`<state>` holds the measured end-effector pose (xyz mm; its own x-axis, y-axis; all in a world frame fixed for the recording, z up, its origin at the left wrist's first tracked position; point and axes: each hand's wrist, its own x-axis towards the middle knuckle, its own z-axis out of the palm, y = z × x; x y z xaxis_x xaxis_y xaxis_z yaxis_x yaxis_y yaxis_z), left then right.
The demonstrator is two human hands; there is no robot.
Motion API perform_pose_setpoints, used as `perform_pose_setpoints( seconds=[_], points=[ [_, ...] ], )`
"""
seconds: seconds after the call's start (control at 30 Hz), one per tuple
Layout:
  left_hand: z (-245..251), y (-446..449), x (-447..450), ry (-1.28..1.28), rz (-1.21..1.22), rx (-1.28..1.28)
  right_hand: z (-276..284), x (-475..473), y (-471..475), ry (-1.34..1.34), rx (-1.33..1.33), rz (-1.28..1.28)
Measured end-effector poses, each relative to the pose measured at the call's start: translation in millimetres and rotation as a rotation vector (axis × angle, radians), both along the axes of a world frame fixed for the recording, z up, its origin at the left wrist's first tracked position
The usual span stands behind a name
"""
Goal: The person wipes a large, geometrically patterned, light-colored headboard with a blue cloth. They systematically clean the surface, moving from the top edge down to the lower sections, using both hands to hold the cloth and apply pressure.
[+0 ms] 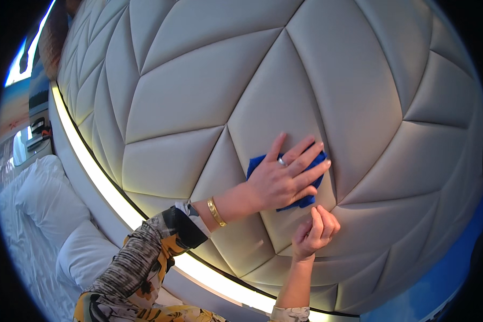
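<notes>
My left hand (285,175), with a ring and a gold bracelet at its wrist, lies flat with fingers spread over a blue cloth (255,164). It presses the cloth against a padded, leather-look upholstered panel (177,92) with stitched, leaf-shaped sections. Blue edges of the cloth show around the fingers and below the palm. Just below the cloth, my right hand (316,233) is raised in front of the panel with its fingers curled in. Nothing shows in it; whether it touches the panel I cannot tell.
A lit strip (100,183) runs along the panel's lower edge beside a pale ledge (78,173). White pillows (52,197) lie on a bed with white bedding (16,237) at left. A dark device (38,125) stands beyond them. A blue surface (438,285) shows at lower right.
</notes>
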<state>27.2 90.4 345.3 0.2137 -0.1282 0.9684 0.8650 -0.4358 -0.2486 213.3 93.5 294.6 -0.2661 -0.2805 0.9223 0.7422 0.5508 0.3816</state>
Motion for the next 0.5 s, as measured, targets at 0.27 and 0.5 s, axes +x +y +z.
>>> perform_pose_setpoints(
  seconds=[0.27, 0.5],
  points=[
    [19, 6, -37, -0.141, 0.087, 0.031, -2, 3, 6, -0.016, 0.013, -0.018],
    [4, 12, -63, -0.231, 0.126, -0.051, -5, 8, 15, -0.017, 0.022, 0.009]
  ],
)
